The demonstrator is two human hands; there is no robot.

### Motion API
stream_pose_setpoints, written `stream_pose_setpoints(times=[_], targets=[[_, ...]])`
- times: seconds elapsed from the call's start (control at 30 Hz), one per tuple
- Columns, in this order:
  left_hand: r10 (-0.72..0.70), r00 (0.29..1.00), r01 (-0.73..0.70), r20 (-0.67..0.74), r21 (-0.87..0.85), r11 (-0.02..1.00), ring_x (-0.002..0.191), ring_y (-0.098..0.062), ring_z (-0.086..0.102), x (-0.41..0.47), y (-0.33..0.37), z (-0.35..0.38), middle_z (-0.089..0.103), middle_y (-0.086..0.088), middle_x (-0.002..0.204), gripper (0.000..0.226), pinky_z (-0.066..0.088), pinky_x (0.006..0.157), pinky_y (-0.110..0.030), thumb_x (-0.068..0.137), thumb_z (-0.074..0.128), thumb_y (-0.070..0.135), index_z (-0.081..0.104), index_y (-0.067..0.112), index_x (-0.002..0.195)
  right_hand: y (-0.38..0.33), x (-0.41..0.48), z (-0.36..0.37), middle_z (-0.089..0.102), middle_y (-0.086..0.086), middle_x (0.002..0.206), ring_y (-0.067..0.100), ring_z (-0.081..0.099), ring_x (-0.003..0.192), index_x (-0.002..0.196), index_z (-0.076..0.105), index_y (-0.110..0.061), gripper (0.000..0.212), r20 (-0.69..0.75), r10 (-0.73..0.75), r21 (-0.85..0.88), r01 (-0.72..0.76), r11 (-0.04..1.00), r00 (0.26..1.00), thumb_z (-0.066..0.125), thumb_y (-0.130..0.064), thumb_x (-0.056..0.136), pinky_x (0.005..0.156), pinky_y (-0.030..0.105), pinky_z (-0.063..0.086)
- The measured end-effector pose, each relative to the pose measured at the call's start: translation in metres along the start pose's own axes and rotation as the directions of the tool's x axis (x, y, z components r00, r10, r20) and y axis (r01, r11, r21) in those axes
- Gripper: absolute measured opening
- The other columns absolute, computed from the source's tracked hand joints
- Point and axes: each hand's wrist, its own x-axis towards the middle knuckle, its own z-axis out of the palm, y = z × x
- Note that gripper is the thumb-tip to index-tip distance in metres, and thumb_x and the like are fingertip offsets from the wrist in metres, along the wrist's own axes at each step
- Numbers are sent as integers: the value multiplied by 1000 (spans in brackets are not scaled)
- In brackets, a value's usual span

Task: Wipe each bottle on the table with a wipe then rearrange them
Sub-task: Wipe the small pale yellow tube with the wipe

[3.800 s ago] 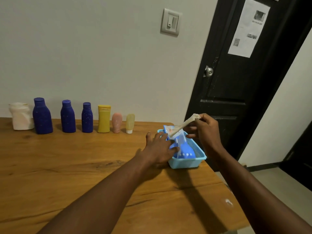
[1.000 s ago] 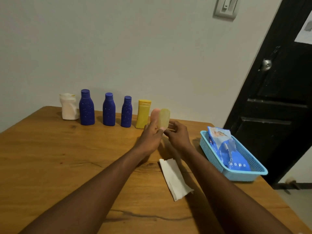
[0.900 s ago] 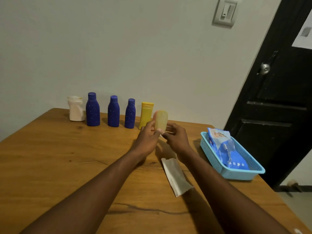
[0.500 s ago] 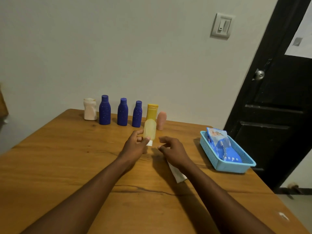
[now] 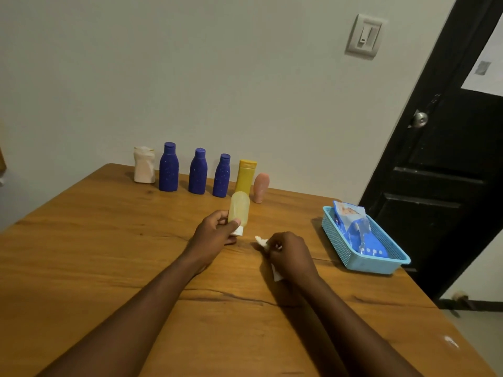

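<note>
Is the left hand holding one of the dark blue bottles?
No, the left hand grips the small pale yellow bottle, while all three dark blue bottles stand in the row by the wall.

- One head-worn, wide-angle camera looks forward and down over the bench (image 5: pixel 81 254) from the person's near side.
- It faces the pale wall (image 5: pixel 217 77) behind the bench, and the black door (image 5: pixel 449 172) fills the right edge.
- The view is tilted, so the bench's far edge slants.
- Both forearms enter from the bottom, with the left hand (image 5: pixel 215 235) and right hand (image 5: pixel 288 254) close below the lens, near mid-frame.
</note>
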Motion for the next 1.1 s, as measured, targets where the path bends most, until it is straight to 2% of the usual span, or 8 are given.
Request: stream_pose_setpoints(times=[0.1,0.23,0.43,0.67,0.73,0.9,1.0,1.1], targets=[[-5,1000,5,15,21,1000,109,-17,73,1,-2,-1,69,-1,123,35,63,93,-38,102,68,25,61,18,136,-14,10,5,66,-14,91,2,63,82,96,70,-24,5,-180,-23,305,78,949,983,66,-22,96,61,12,49],[1,999,-1,33,8,1000,102,-15,76,3,-5,-3,77,-1,116,33,63,92,-40,103,66,27,64,17,135,-36,28,13,67,-13,103,-4,61,92,107,69,-23,17,-355,-105,361,240,901,929,63,-10,97,74,9,50],[-1,999,2,54,-29,1000,105,-16,76,4,-6,-6,78,0,115,33,62,96,-41,104,64,27,64,17,136,-45,39,37,61,3,125,13,57,114,123,68,-10,34,-276,-320,175,374,911,907,65,2,92,96,26,53],[13,999,-12,32,-51,999,103,-18,76,6,-7,-10,79,3,111,29,62,87,-33,106,61,24,65,22,134,-38,39,46,65,0,117,8,61,104,116,69,-12,28,-353,-266,258,367,894,897,68,-2,90,88,20,54],[16,999,-14,43,-39,999,102,-18,76,6,-7,-9,79,2,112,32,62,87,-33,106,61,26,64,20,137,-39,42,44,64,0,121,7,60,108,118,68,-13,30,-383,-241,285,362,887,892,67,0,91,90,16,53],[18,996,-14,86,-52,999,107,-20,75,4,-6,-8,78,2,115,30,61,98,-43,106,60,23,64,21,136,-37,44,49,55,0,132,15,52,125,131,65,-13,44,-385,-272,271,390,880,882,66,4,91,101,27,52],[11,998,-7,60,-69,998,111,-16,74,5,-6,-9,77,5,120,33,60,99,-42,106,60,20,63,21,139,-37,40,52,58,1,123,16,56,117,122,70,-12,33,-346,-358,237,450,861,867,67,-4,90,99,38,54],[5,999,-2,49,-67,998,115,-12,72,6,-7,-10,75,5,125,39,60,99,-40,105,62,18,60,20,144,-38,35,50,64,2,107,13,61,100,109,74,-10,22,-347,-340,218,428,877,874,65,-11,90,87,37,57]])
